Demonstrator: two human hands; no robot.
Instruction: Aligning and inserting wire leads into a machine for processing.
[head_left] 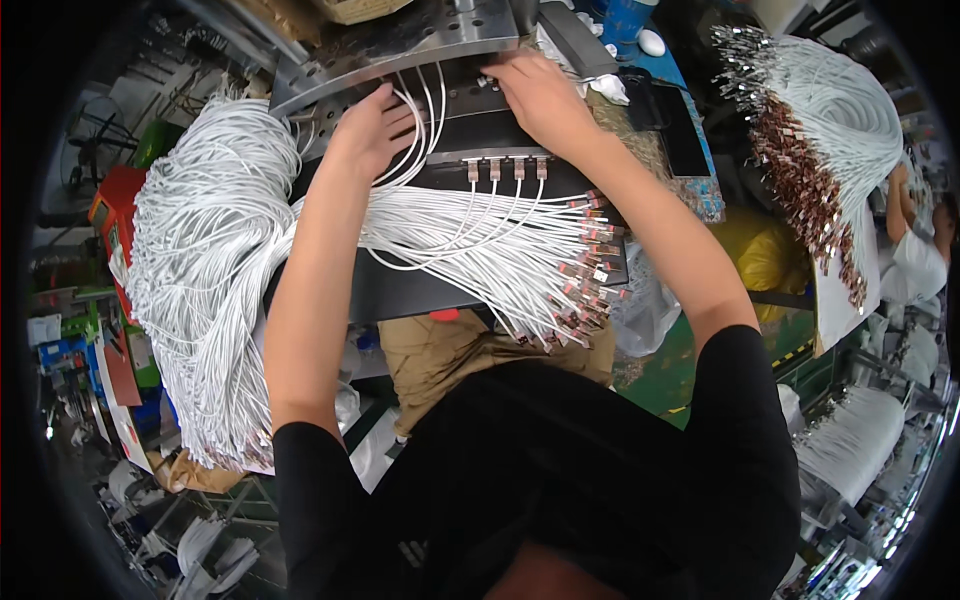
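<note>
Slim white round cables (433,115) run lengthwise away from the body beneath the perforated steel plate (400,55) — immediately right of the left hand (372,132), the nearer, fingers parted. Right hand (540,98): fingertips at small silvery metal parts (486,81); grip indeterminable.

A head-worn fisheye looks down from close above.

No words or numbers can be read; a small pale mark (412,553) on the black shirt (560,470) is too blurry.
</note>
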